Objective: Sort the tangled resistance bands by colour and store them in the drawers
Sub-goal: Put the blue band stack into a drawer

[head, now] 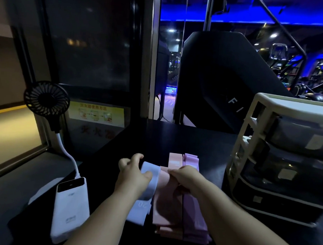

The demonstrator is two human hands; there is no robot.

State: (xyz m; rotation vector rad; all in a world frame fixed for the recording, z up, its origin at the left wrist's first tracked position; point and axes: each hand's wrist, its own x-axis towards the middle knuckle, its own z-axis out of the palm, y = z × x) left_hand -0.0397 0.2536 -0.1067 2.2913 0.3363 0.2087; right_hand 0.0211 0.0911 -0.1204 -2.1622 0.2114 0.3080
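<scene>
Near edge of the bench, centre: three groups of flat bands lie side by side, touching, long axes all running from the near edge toward the far edge. Left to right: blue band, pink bands, mauve bands. The pink and mauve stacks extend beyond the hands toward the far edge. The blue band's far end is lifted and curls back over the left hand. Left hand: forearm in from the near edge, fingers curled round the blue band's far end, thumb on top, gripping it. Right hand: knuckles up, fingertips pinching the top pink band at mid-length. Drawer unit stands at the right edge, just beside the mauve stack. Power bank with clip fan sits at the left edge.
</scene>
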